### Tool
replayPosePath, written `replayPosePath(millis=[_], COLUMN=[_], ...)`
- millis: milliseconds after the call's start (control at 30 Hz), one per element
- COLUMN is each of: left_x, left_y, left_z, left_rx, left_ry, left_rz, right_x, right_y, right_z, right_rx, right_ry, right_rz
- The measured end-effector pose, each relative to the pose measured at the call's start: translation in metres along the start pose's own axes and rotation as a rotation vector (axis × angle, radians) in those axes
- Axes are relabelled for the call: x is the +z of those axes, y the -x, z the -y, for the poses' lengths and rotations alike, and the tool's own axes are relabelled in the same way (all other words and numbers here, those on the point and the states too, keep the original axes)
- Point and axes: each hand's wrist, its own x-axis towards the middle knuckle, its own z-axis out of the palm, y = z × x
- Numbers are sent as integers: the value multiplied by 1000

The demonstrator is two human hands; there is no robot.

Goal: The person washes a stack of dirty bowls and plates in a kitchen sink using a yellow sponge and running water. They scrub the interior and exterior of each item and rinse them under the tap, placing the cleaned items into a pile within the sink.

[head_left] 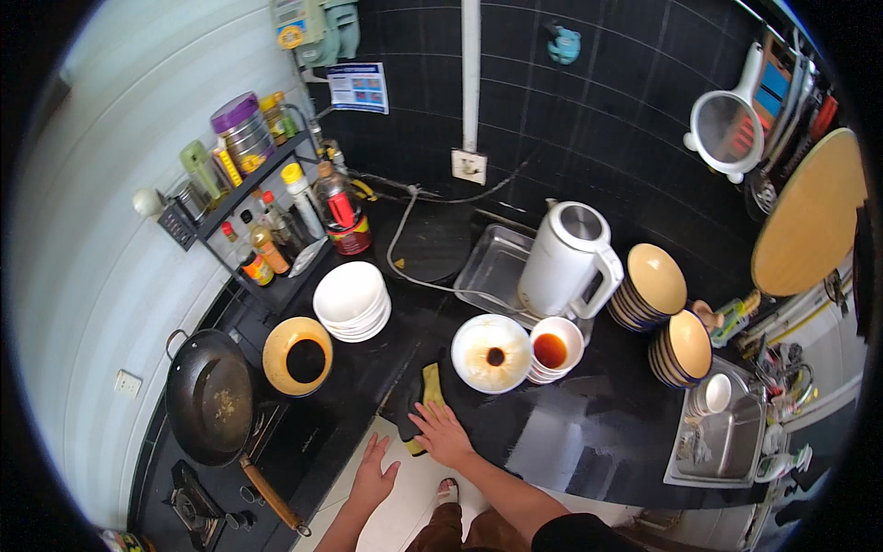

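Wok [213, 396]: placed at left over the stove, presumably on a burner hidden beneath, with wooden handle [267, 492] pointing near, likely for reach.
Bottle rack [248, 191]: stood far left against the wall, likely to spare counter space; crowded, with rear items partly concealed.
Yellow bowl [279, 354]: set right of the wok, holding something dark, depth not readable.
White bowl stack [352, 296]: nested far of the cloth, likely to save room; exact count unclear.
Left hand [371, 474]: apparently empty, with fingers loosely extended and thumb apart; seen against floor tiles [395, 517], apart from the cloth.
Yellow-green cloth [431, 380]: lying at the counter's near edge, partly covered by the right hand; not possible to tell whether the dark patch alongside belongs to it.
Right hand [443, 434]: laid palm down on the cloth with fingers spread, apparently pressing rather than gripping; underside concealed.
White bowl [469, 357]: placed right of the cloth, stained inside, with dark centre unidentified.
Kettle [561, 267]: stood at the metal tray [486, 267], perhaps to catch drips; base partly hidden by small bowls [549, 373].
Sink [708, 481]: located far right, with contents hard to make out.
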Motion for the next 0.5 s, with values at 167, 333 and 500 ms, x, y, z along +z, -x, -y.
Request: replayPosePath(millis=[167, 333, 500], left_x=[18, 56, 79], left_y=[-8, -27, -35], left_z=[-15, -13, -38], left_rx=[7, 162, 229], left_ry=[28, -9, -41], left_rz=[98, 161, 234], right_x=[-43, -70, -82], right_y=[78, 170, 266], right_z=[-36, -80, -114], right_rx=[185, 456, 866], right_ry=[40, 112, 251], right_rz=[-21, -150, -241])
